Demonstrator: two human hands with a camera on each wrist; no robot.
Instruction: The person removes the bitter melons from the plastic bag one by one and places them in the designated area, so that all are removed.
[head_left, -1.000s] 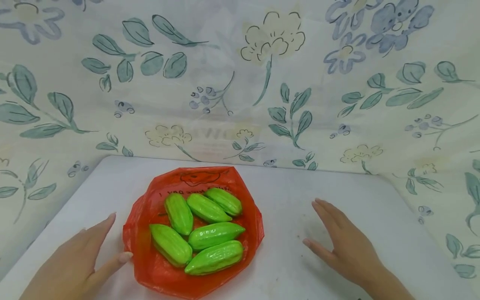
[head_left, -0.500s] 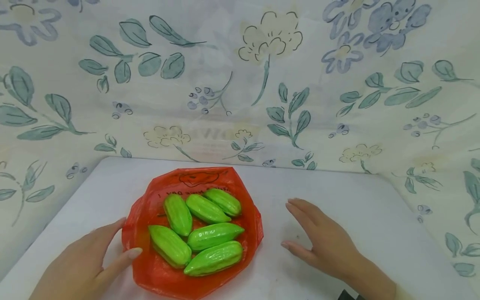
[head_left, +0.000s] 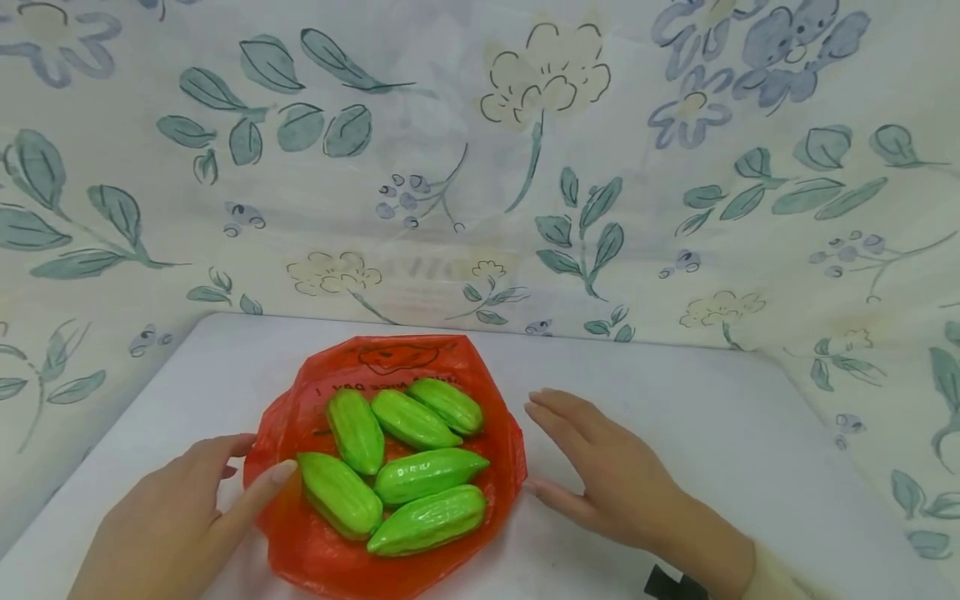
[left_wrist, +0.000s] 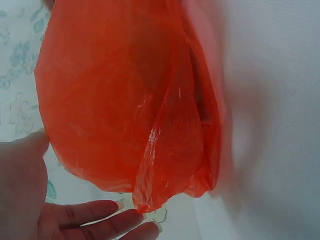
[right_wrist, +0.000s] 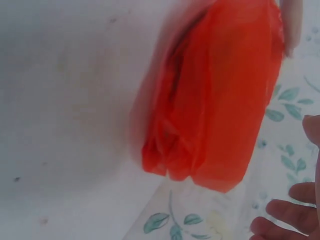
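A red plastic bag (head_left: 288, 417), its mouth spread wide, stands on the white table. Inside lie several glossy green ribbed vegetables (head_left: 352, 429) with pointed ends; their exact kind is unclear. My left hand (head_left: 168, 521) is at the bag's left side, the thumb over the rim and the fingers reaching round the outside. In the left wrist view the fingers (left_wrist: 97, 212) are extended at the bag's folded edge. On the other side my right hand (head_left: 618, 475) has its fingers extended, fingertips close to the bag's right rim, with nothing held.
The white table (head_left: 750, 417) extends to both sides of the bag. A cloth or sheet (head_left: 450, 167) with printed flowers and leaves rises behind it and along both sides. A small black object (head_left: 671, 583) shows beneath my right wrist.
My right hand has moved left to the bag's right rim. My left hand has come right, its thumb passing over the left rim. The bag and vegetables stay about where they were.
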